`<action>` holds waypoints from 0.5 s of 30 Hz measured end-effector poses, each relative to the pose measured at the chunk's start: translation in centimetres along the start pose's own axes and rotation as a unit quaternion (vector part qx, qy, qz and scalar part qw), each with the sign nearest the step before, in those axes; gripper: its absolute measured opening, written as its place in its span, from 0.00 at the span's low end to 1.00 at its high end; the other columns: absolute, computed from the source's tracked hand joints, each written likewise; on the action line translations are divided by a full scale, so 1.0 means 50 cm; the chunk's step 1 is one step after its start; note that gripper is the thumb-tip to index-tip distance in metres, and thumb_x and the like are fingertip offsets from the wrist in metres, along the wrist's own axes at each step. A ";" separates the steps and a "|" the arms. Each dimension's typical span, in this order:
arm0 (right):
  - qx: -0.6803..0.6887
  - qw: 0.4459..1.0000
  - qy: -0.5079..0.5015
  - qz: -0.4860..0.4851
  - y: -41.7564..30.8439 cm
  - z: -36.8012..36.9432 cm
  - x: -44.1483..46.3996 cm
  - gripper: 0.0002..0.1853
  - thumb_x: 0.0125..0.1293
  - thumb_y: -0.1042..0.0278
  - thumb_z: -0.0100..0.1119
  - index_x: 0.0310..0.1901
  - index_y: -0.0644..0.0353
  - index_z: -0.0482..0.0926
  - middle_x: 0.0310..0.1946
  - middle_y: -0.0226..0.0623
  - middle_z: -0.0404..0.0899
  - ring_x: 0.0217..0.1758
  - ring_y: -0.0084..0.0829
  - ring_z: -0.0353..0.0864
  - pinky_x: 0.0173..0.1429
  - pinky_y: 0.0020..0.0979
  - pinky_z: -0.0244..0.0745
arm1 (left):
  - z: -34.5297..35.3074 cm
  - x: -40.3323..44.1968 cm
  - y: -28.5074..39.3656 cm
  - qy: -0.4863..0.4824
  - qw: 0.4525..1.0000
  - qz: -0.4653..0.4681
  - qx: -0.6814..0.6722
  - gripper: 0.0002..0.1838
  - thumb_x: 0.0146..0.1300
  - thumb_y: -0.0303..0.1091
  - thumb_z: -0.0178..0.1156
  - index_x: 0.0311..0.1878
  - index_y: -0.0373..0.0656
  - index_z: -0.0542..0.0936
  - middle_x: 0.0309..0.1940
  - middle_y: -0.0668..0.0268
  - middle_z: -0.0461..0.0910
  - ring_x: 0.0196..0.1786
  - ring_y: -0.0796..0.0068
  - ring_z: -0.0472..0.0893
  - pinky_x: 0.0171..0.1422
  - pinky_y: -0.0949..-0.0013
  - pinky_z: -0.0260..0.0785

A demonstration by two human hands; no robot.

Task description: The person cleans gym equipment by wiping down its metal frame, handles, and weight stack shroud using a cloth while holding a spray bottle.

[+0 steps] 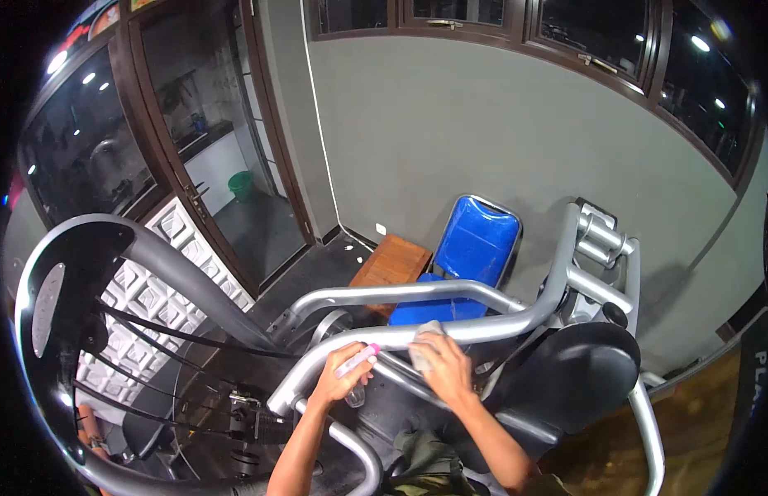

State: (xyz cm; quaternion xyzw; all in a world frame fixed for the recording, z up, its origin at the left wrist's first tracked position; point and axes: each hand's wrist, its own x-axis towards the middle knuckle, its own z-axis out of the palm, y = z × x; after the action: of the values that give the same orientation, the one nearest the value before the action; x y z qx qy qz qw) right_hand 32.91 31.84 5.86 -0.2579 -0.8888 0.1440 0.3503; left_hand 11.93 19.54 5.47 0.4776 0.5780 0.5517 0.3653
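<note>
My left hand [338,376] is closed around a small spray bottle [355,361] with a pink tip; a clear part shows below the fingers. It is close to the lower end of a thick silver tube [500,327] on an exercise machine. Further along that same tube, my right hand [448,372] presses a greyish cloth [421,351] against the metal. Part of the cloth is hidden under the fingers. Beneath my hands are thinner silver bars and a dark part of the machine.
A black padded seat [570,372] stands to the right. Black cables [186,331] and a curved frame arm [194,285] fill the left. Behind the machine are a blue chair [479,236], a wooden box-like table [392,263] and a grey wall. A glass door [214,124] is at upper left.
</note>
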 end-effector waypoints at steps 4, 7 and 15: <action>0.023 0.999 -0.016 -0.036 -0.023 0.034 -0.001 0.23 0.52 0.77 0.65 0.50 0.42 0.84 0.56 0.23 0.78 0.50 0.36 0.81 0.49 0.37 0.85 | 0.009 0.005 0.017 -0.025 0.999 -0.019 -0.026 0.10 0.67 0.33 0.63 0.41 0.35 0.80 0.28 0.66 0.79 0.26 0.77 0.81 0.32 0.72 0.74; 0.000 1.000 0.003 -0.013 0.003 0.013 -0.021 0.21 0.53 0.76 0.65 0.50 0.43 0.84 0.55 0.23 0.78 0.50 0.36 0.81 0.46 0.38 0.86 | 0.026 0.022 0.051 -0.039 0.998 -0.032 -0.029 0.10 0.68 0.33 0.62 0.41 0.34 0.80 0.29 0.66 0.79 0.25 0.77 0.81 0.32 0.72 0.74; -0.040 0.991 0.118 0.055 0.031 -0.013 -0.035 0.21 0.48 0.79 0.68 0.44 0.45 0.85 0.51 0.29 0.78 0.53 0.39 0.80 0.50 0.40 0.83 | 0.088 0.092 0.067 -0.064 0.993 -0.035 -0.090 0.09 0.68 0.32 0.61 0.40 0.34 0.80 0.28 0.66 0.77 0.24 0.76 0.80 0.33 0.70 0.77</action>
State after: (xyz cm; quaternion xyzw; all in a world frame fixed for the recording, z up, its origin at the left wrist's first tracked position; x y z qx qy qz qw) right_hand 35.01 32.18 4.70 -0.3354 -0.8310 0.0957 0.4333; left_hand 15.31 24.97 8.72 0.4568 0.5174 0.5567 0.4623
